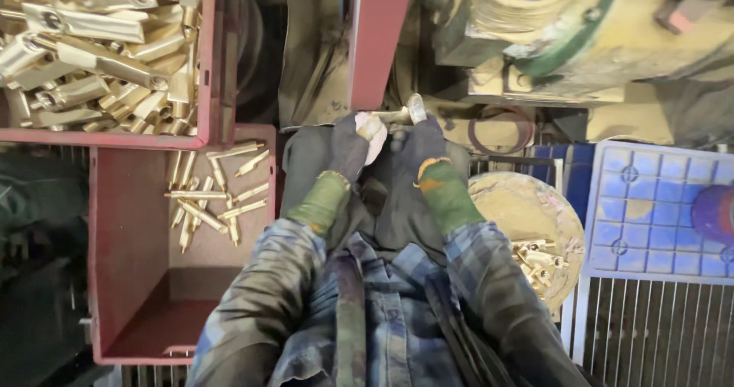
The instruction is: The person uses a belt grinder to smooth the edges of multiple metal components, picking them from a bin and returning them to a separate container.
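Both gloved hands meet at the machine's front edge, gripping one brass rod (397,115) between them — the left hand (353,144), a white rag bunched in its fingers, clasps one end, while the right hand (422,141) closes around the other. Left of the arms, a red crate (122,280) holds a thin scatter of slim brass pins (210,192) against its far wall, mostly bare floor otherwise — judging by that, little is done. Above it, another red bin (210,66) brims with larger brass pieces (92,43). A few lie on the round stool (520,203).
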